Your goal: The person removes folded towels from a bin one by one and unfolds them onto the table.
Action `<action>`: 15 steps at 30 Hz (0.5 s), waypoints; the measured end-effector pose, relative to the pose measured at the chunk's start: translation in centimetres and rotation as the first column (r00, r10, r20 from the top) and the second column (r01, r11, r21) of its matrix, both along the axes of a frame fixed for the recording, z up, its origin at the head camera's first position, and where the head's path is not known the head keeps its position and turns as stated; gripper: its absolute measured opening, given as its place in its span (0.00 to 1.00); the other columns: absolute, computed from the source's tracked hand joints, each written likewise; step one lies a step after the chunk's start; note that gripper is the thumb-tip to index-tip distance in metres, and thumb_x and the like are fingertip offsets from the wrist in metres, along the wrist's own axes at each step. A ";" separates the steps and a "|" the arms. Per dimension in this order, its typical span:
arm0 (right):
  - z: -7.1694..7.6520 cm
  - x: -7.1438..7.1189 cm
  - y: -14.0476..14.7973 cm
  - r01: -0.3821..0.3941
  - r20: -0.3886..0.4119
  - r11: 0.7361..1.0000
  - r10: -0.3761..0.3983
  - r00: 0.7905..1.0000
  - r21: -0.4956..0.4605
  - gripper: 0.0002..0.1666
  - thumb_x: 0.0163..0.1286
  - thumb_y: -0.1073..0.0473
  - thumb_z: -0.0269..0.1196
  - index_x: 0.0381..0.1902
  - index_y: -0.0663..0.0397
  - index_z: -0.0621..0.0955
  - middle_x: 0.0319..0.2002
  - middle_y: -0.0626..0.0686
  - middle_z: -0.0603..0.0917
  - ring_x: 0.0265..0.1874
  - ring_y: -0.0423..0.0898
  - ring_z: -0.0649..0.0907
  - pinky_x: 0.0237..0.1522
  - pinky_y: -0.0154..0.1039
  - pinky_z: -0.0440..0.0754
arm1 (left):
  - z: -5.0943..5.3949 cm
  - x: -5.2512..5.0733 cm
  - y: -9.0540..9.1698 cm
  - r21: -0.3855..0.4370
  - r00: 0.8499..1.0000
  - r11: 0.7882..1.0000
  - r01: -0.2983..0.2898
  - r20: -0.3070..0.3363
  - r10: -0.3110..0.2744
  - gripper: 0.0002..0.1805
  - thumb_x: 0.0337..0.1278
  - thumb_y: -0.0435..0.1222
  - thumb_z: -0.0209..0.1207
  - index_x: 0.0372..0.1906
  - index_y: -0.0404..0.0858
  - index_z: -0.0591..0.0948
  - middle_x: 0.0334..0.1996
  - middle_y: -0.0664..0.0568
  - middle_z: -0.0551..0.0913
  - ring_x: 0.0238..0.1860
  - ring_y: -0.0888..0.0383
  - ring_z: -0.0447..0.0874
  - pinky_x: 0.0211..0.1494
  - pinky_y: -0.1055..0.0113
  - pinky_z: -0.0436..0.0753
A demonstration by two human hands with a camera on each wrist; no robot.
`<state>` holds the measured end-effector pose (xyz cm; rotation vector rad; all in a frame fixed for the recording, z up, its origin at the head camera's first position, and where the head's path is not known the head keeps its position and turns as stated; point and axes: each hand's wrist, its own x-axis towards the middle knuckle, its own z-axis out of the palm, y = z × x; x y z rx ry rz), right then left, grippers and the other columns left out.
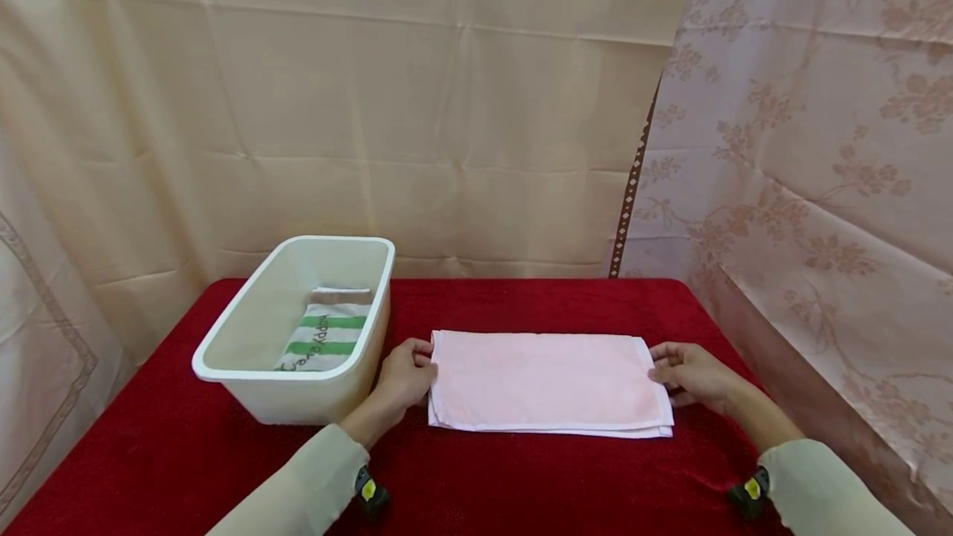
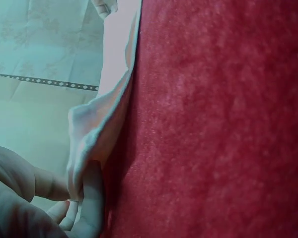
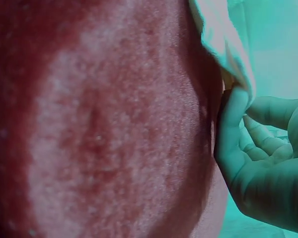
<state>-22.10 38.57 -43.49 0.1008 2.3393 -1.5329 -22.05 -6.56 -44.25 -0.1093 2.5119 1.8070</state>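
A pink towel with white edges lies folded into a rectangle on the red tablecloth. My left hand pinches its left edge between thumb and fingers; in the left wrist view the towel's edge bends up where the fingers hold it. On the opposite side, my right hand pinches the right edge. The right wrist view shows the thumb above and a finger beneath the towel's corner.
Left of the towel stands a white plastic basin. Inside it lies a folded towel with green and white stripes and dark lettering. The red-covered table meets beige curtains behind and a floral curtain at the right.
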 end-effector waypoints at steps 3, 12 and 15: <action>-0.2 0.1 -0.1 -0.004 0.003 1.000 0.004 1.000 0.018 0.26 0.72 0.64 0.64 0.62 0.70 0.69 0.43 0.59 0.81 0.36 0.51 0.85 0.37 0.51 0.88 | -0.1 0.0 0.0 -0.013 1.000 1.000 0.003 0.011 -0.003 0.20 0.57 0.23 0.54 0.55 0.26 0.76 0.35 0.41 0.82 0.29 0.54 0.81 0.24 0.61 0.83; -0.3 0.2 -0.3 -0.005 -0.011 0.999 0.006 1.000 0.033 0.28 0.71 0.66 0.63 0.63 0.73 0.67 0.41 0.59 0.81 0.36 0.50 0.84 0.37 0.52 0.88 | -0.2 -0.1 -0.1 -0.012 1.000 1.000 0.006 0.024 -0.006 0.20 0.53 0.22 0.53 0.54 0.25 0.77 0.33 0.41 0.83 0.27 0.55 0.81 0.22 0.61 0.84; -0.2 0.2 -0.4 -0.005 -0.020 0.999 0.006 1.000 0.038 0.29 0.71 0.66 0.64 0.63 0.74 0.66 0.41 0.59 0.81 0.36 0.50 0.84 0.37 0.53 0.88 | -0.2 -0.1 0.0 -0.007 1.000 1.000 0.004 0.027 -0.004 0.20 0.53 0.22 0.54 0.54 0.25 0.77 0.33 0.41 0.83 0.27 0.55 0.81 0.22 0.61 0.83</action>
